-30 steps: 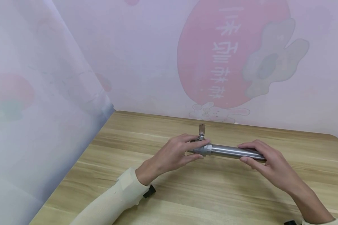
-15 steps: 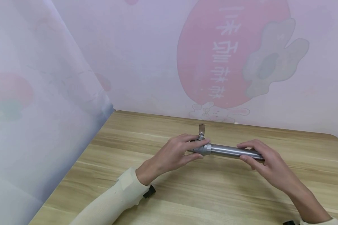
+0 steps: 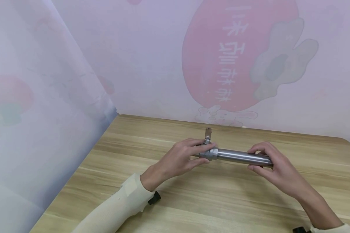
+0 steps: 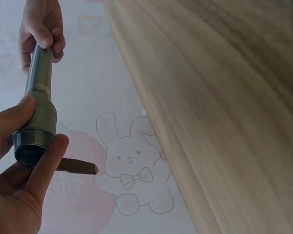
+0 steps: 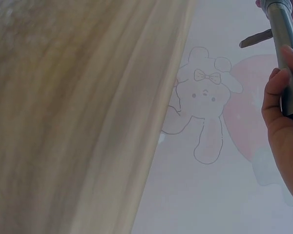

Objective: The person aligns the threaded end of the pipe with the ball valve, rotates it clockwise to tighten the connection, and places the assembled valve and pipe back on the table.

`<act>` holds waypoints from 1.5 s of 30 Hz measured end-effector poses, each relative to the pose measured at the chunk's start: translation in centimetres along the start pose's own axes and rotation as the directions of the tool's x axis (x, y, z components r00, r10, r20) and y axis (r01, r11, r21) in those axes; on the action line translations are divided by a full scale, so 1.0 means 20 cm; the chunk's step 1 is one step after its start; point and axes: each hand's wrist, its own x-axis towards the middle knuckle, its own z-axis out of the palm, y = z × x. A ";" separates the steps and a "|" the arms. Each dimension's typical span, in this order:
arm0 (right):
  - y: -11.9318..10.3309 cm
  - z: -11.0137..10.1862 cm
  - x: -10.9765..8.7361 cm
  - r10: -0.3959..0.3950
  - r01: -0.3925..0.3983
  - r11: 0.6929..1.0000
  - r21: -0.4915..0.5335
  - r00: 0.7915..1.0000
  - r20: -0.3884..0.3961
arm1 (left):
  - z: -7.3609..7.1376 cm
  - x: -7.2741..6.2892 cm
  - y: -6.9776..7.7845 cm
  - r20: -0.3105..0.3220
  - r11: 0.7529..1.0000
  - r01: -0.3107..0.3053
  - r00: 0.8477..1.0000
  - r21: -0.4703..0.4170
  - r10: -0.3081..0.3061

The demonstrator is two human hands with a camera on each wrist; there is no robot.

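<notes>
A metal ball valve (image 3: 212, 154) is joined to the end of a steel pipe (image 3: 240, 156), both held above the table. My left hand (image 3: 182, 157) grips the valve, thumb on the near side and fingers over the top. The valve's flat lever handle (image 3: 208, 133) points away toward the back. The left wrist view shows the valve's open threaded end (image 4: 30, 153) facing my palm, with pipe thread visible where the pipe enters the other side. Around the pipe's far right end my right hand (image 3: 283, 170) curls its thumb and fingers, hiding that end in the head view.
A wood-grain table (image 3: 210, 200) lies under both hands. Behind it stands a pale printed curtain (image 3: 151, 64) with a pink shape and cartoon rabbits; another curtain (image 3: 26, 136) hangs along the left edge. A black wrist device (image 3: 154, 198) sits at the left cuff.
My right thumb and fingers have shifted slightly and stand wider apart around the pipe. The left hand keeps its hold on the valve. Valve and pipe stay nearly in place.
</notes>
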 end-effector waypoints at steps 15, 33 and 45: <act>0.00 -0.01 0.01 -0.005 0.004 1.000 -0.023 0.997 -0.083 | -0.01 0.00 0.01 -0.012 1.000 0.007 1.000 -0.009 -0.008; -0.01 -0.02 0.01 0.015 -0.019 0.999 -0.045 0.996 -0.091 | -0.01 0.00 0.01 -0.032 1.000 0.000 0.999 -0.005 0.000; -0.01 -0.02 0.00 0.005 -0.009 0.999 -0.044 0.996 -0.087 | 0.00 0.00 0.00 -0.044 1.000 -0.013 0.999 0.002 0.013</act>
